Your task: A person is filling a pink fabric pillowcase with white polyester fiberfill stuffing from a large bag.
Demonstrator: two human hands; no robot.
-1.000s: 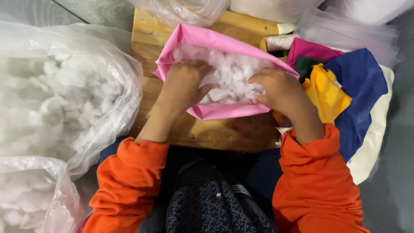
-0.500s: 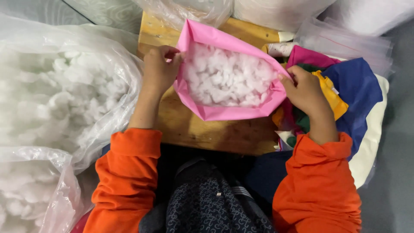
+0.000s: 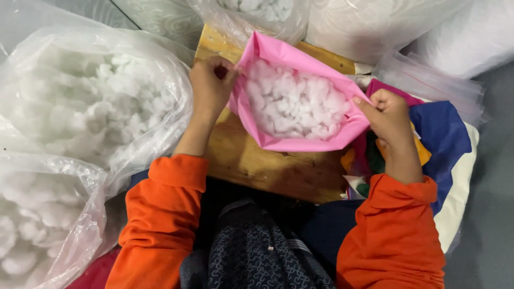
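Observation:
A pink fabric cover (image 3: pixel 278 140) lies open on a wooden board (image 3: pixel 267 171), filled with white fluffy stuffing (image 3: pixel 292 101). My left hand (image 3: pixel 210 85) pinches the cover's left edge near its top corner. My right hand (image 3: pixel 388 115) pinches the right edge, and the two hands hold the opening spread wide. Both arms wear orange sleeves.
Two large clear plastic bags of white stuffing sit at my left, one (image 3: pixel 80 101) above the other (image 3: pixel 37 225). More clear bags (image 3: pixel 375 27) lie beyond the board. A pile of coloured fabric pieces (image 3: pixel 444 139), blue, yellow, magenta and white, lies under my right wrist.
A second ago both hands pressed into the stuffing inside the cover. They have since moved apart to its left and right edges, and the opening is now held wide.

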